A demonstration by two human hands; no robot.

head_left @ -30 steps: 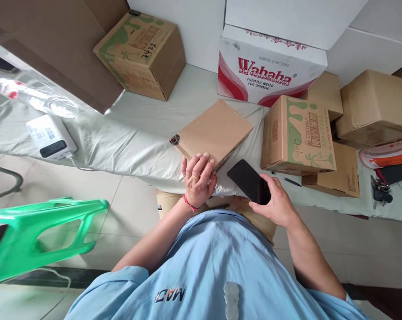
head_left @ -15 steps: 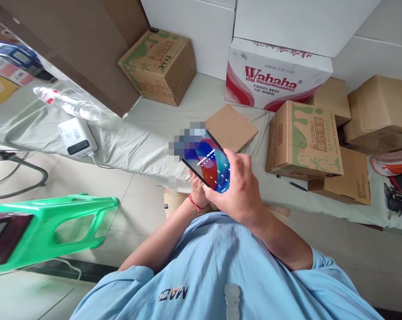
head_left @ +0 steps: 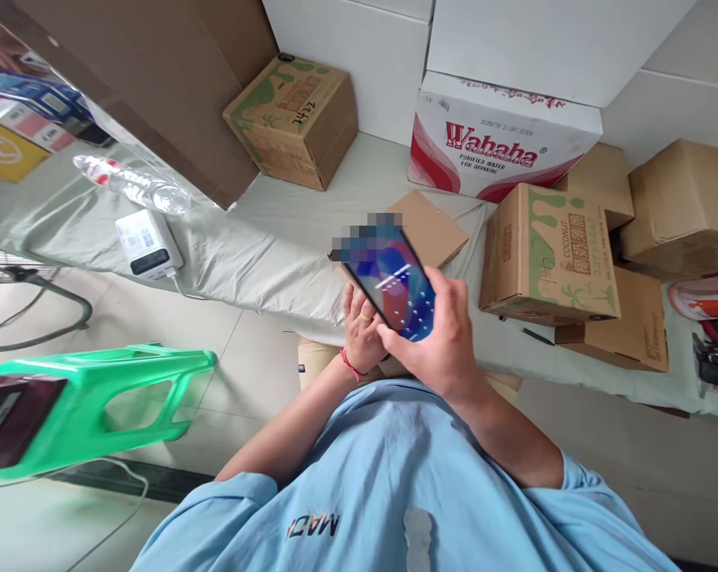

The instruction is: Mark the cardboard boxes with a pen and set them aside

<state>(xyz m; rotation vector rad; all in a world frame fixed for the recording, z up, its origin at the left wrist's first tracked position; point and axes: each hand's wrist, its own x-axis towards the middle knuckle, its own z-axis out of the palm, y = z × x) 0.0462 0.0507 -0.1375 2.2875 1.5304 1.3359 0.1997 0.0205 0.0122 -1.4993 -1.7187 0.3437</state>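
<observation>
A phone (head_left: 393,287) with a lit blue and red screen showing a number pad is held tilted in front of my body. My right hand (head_left: 445,342) grips its lower right part, thumb on the near edge and fingers on the far edge. My left hand (head_left: 362,330), with a ring and a red string at the wrist, is below and left of the phone. Its fingers are extended and partly apart, and their tips lie close to the phone's edge. Behind the phone a flat cardboard piece (head_left: 434,226) lies on the cloth.
On the cloth-covered table (head_left: 276,238) stand a Wahaha box (head_left: 502,147), coconut cartons (head_left: 303,119), a white power bank (head_left: 148,242) and a plastic bottle (head_left: 136,183). A pen (head_left: 529,330) lies near the front edge. A green stool (head_left: 97,397) stands at the left.
The phone and my right hand have shifted slightly right. More of my left hand shows below the phone, its fingers now clearer of it. The whole view has also shifted a little.
</observation>
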